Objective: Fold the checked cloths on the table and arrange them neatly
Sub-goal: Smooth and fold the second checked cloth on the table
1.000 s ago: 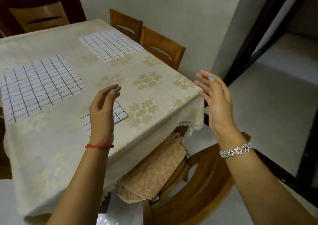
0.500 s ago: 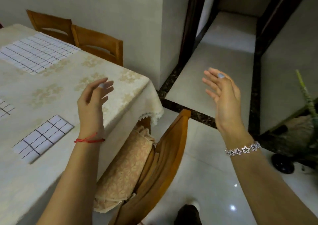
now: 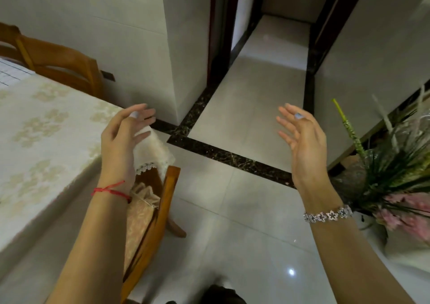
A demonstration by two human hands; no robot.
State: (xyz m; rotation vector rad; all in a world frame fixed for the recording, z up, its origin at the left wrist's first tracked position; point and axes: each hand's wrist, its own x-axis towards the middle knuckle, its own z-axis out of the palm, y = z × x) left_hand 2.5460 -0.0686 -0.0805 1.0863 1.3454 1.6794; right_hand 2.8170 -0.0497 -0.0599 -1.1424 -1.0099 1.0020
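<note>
Two sets of fingers are spread and loose, holding nothing. The left hand (image 3: pixel 123 138) hangs above the table (image 3: pixel 46 129) corner, and the right hand (image 3: pixel 302 141) is over the floor (image 3: pixel 232 210) at three o'clock. Only a corner of one checked cloth (image 3: pixel 10 74) shows, at ten o'clock. It lies flat, tip pointing toward three; its long axis cannot be told. It looks unfolded, so folding likely remains.
</note>
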